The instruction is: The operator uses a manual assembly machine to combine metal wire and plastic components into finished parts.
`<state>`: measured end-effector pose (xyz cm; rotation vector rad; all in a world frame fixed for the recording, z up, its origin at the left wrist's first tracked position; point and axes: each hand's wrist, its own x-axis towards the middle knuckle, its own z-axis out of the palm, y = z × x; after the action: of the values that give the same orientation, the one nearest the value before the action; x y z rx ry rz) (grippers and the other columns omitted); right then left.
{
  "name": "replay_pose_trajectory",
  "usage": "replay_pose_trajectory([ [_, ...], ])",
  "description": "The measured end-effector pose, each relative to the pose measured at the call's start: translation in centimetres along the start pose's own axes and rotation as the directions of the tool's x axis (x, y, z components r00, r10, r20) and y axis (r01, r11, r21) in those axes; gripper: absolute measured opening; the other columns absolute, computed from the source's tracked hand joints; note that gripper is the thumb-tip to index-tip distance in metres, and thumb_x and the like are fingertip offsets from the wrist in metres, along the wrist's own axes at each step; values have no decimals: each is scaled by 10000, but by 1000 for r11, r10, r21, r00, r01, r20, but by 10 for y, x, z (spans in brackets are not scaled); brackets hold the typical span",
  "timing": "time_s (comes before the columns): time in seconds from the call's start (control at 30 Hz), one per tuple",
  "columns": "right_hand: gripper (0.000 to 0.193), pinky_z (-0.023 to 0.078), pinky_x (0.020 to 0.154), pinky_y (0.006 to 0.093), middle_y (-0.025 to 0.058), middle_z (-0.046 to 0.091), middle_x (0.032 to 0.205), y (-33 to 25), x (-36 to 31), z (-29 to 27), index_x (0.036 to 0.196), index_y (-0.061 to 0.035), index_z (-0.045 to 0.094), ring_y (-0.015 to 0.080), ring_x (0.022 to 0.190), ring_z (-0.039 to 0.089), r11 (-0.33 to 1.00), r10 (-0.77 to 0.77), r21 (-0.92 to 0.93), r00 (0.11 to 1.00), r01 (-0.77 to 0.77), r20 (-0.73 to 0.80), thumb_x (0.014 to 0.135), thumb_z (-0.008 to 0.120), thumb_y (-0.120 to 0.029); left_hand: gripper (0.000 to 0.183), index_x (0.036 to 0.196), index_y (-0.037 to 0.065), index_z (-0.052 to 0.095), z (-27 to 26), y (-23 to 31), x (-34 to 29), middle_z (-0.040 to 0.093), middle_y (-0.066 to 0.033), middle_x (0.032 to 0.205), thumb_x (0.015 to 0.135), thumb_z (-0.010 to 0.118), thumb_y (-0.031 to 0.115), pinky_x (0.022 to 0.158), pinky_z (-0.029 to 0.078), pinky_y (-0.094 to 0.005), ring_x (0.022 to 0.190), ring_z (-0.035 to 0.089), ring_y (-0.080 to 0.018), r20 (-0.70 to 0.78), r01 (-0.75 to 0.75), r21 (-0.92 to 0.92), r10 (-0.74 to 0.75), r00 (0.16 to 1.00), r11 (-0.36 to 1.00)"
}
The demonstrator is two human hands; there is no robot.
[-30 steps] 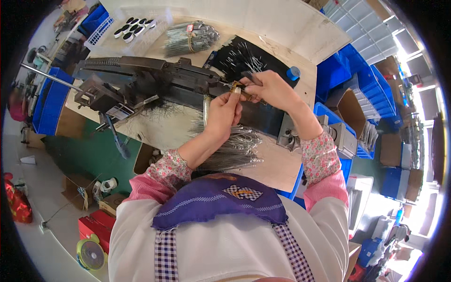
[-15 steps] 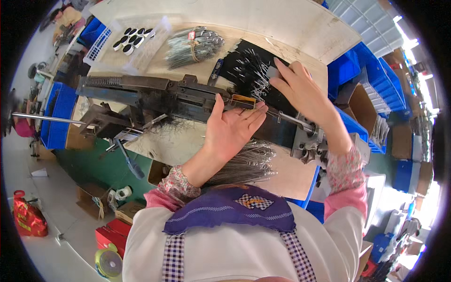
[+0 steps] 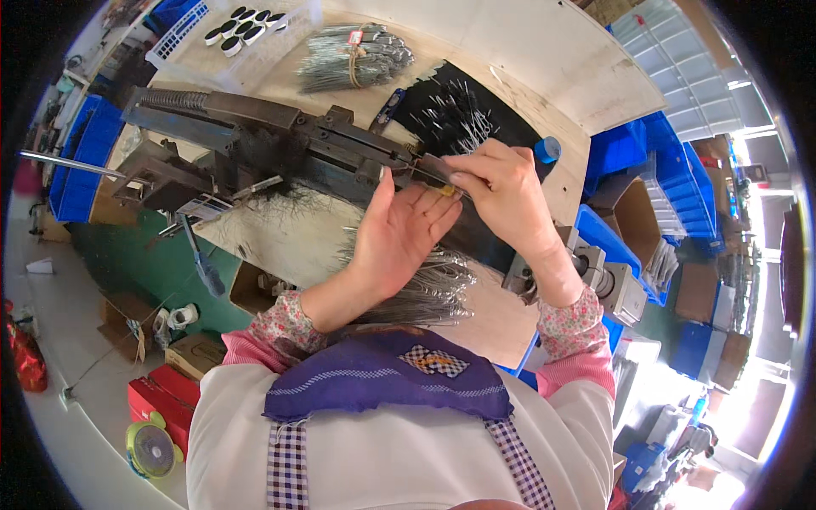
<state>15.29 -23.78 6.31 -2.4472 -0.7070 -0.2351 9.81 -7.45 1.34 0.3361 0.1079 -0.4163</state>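
My right hand [image 3: 506, 191] pinches a small flat rectangular plate [image 3: 435, 167] between thumb and fingers, over the right end of a long dark metal machine [image 3: 340, 144]. Just below the plate shows a bit of a yellow piece [image 3: 446, 190]. Palm up, my left hand [image 3: 399, 234] is open beside the same machine end, its fingertips near the yellow piece. Behind the hands, thin wire pieces with dark bristles [image 3: 459, 119] lie on a black mat [image 3: 501, 123]. Loose wires [image 3: 425, 289] are heaped between my forearms, close to the apron.
A tied wire bundle [image 3: 357, 59] lies at the back, beside a clear crate [image 3: 308, 12] holding black-topped white pieces. A blue round object [image 3: 547, 150] stands at the mat's right edge. Metal fittings [image 3: 595, 272] sit by my right forearm; blue bins [image 3: 693, 183] are further right.
My right hand has moved left and down from the mat, bringing the plate over the machine's end. My left hand stays open there. The whole view has shifted slightly.
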Motion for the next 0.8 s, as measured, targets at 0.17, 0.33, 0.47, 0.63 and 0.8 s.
replay_pose_trajectory([
  [0.17,137,370,785,344,16,586,749,-1,-5,-5,887,-145,734,195,741,583,994,-71,-86,996,66,-53,763,686,-108,764,1318,-88,360,4,8,5,428,-200,1355,967,300,588,1151,265,-393,1308,397,-285,19,40,39,-41,999,998],
  [0.33,157,375,789,350,21,575,725,-2,-4,-12,888,-117,722,201,747,587,990,-103,-102,992,96,-66,743,665,-108,773,1284,-118,368,6,9,7,439,-224,1334,968,299,585,1139,281,-405,1298,406,-313,17,60,35,-60,998,998],
  [0.47,167,431,777,365,71,590,753,-25,-5,4,912,-73,685,226,763,606,947,-271,-200,960,252,-72,748,667,-90,777,1245,-131,390,5,7,7,458,-232,1304,965,303,589,1127,292,-419,1278,421,-326,-15,42,-10,-42,999,999],
  [0.63,204,506,559,387,164,658,784,-36,2,-36,1062,-49,595,332,659,655,975,187,142,974,-169,-128,863,614,-93,765,1230,-114,415,2,12,0,481,-231,1270,964,288,592,1132,275,-441,1260,433,-325,-27,6,16,-6,1000,1000],
  [0.8,207,512,493,385,139,624,646,-41,-15,-2,1000,11,566,303,577,648,958,-46,-285,999,39,-17,807,566,-63,737,1239,-80,432,1,17,-1,501,-189,1266,971,267,587,1130,266,-434,1271,422,-310,-13,-11,31,11,1000,999],
])
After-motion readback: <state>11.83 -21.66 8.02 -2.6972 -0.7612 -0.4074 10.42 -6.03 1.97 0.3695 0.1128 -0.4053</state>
